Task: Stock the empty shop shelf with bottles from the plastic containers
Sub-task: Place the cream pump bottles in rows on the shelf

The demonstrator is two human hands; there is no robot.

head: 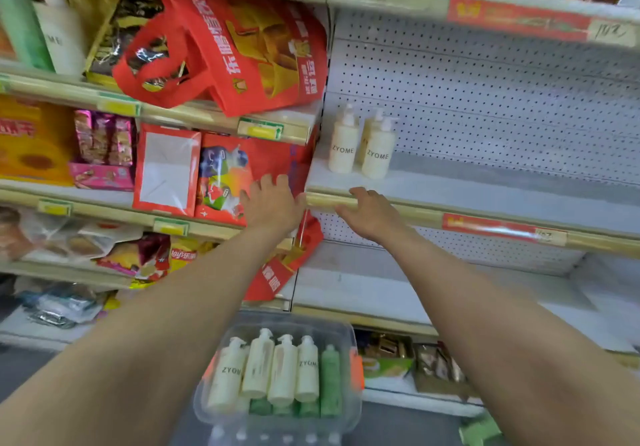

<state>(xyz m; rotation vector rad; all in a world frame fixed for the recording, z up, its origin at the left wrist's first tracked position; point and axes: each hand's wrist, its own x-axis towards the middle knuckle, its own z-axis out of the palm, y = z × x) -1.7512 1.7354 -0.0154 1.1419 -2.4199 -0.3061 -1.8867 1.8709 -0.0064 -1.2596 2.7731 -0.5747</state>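
- My left hand is up in front of a red bag on the neighbouring bay, with the fingers loose and nothing in them.
- My right hand is at the front rail of the white shelf. Its fingers are loosely bent and empty, and I cannot tell whether they touch the rail.
- Three cream ZYOME pump bottles stand upright at the shelf's left end, close together. The rest of the board to their right is bare.
- The remaining stock sits low between my forearms in a clear plastic container. It holds a row of upright cream pump bottles, with green bottles beside and beneath them.
- I judge these bottles to be full, so fairly heavy for their size. The plastic walls look stiff and smooth, and may be slick under a light pinch.
- The pump heads look like the weak part. I would not lift a bottle by its nozzle, which could turn or snap.
- I would wrap my fingers and thumb around the body just below the shoulder, where the bottle is widest and the weight hangs straight.
- The bottles are tall with narrow bases, so they will probably tip easily. Each one should be set down flat beside the three already standing, without knocking them.
- In the container they are packed tightly, so I would pull one straight up to avoid dragging its neighbours.
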